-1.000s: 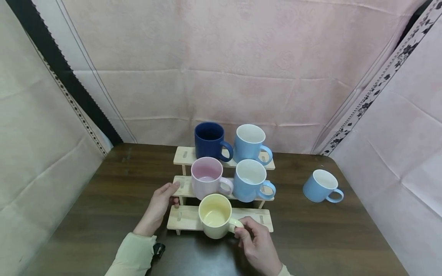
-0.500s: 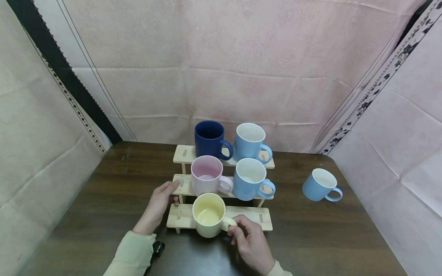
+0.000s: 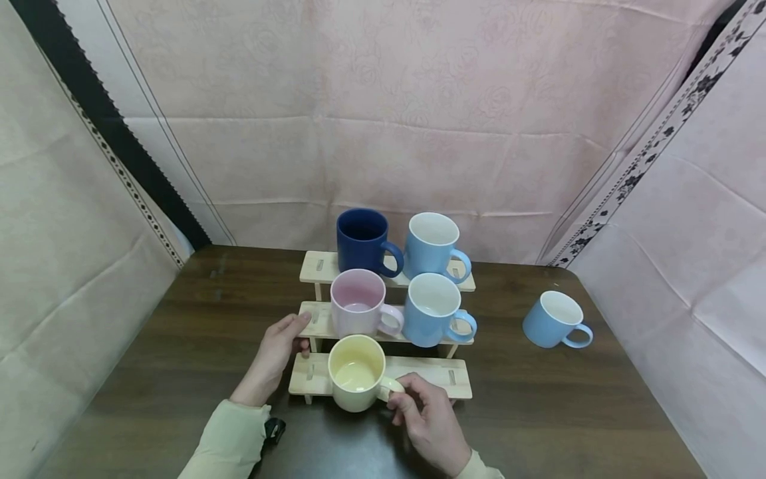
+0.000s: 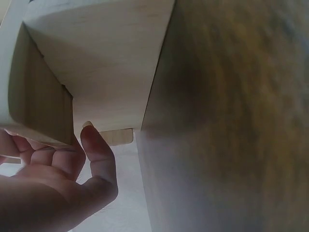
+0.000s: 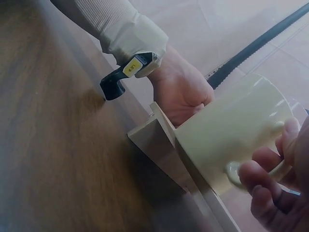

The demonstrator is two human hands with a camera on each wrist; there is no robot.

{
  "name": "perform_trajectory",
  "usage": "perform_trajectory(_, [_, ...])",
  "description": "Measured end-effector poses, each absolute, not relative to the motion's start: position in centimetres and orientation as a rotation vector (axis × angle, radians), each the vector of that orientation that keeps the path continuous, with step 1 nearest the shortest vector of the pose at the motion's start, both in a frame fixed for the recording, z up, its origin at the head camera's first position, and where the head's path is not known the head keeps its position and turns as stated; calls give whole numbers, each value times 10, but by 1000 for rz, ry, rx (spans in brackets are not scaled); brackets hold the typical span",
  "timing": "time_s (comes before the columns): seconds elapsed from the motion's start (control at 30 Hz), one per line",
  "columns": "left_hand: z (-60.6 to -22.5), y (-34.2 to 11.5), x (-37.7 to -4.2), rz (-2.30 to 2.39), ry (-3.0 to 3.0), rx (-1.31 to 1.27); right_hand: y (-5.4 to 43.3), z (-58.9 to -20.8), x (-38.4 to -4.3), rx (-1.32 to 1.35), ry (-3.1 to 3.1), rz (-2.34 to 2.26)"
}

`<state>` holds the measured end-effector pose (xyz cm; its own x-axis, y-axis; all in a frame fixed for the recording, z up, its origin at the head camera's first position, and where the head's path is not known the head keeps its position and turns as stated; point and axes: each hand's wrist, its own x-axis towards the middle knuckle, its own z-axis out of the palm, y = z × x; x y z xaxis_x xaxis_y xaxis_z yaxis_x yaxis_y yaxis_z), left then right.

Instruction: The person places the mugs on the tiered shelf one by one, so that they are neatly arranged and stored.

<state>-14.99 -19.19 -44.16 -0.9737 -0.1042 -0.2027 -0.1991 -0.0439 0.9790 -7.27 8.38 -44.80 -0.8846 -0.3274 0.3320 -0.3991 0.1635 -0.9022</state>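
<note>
My right hand (image 3: pixel 427 422) pinches the handle of a pale yellow mug (image 3: pixel 357 374), which is upright at the bottom step of a three-step wooden rack (image 3: pixel 427 372). In the right wrist view the yellow mug (image 5: pixel 231 130) meets the step board at its base. My left hand (image 3: pixel 272 359) grips the left end of the rack's middle step; in the left wrist view its fingers (image 4: pixel 99 154) curl at the board's edge. A pink mug (image 3: pixel 347 319) and a light blue mug (image 3: pixel 426 322) stand on the middle step. Behind, a dark blue mug (image 3: pixel 353 253) and another light blue mug (image 3: pixel 425 256) occupy the top step.
A third light blue mug (image 3: pixel 547 326) sits apart on the brown wooden table (image 3: pixel 538 412), right of the rack. Pale cloth (image 3: pixel 407 120) hangs behind the table and along both sides.
The yellow mug, with my right hand on its handle, has shifted left along the bottom step. My left hand stays on the rack, and the other mugs keep their places.
</note>
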Motion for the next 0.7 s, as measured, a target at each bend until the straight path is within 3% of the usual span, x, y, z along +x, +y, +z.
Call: perform_trajectory(0.7, [-441, -191, -149, 2211, 2134, -338, 79, -444, -71, 673, -2446, 1963])
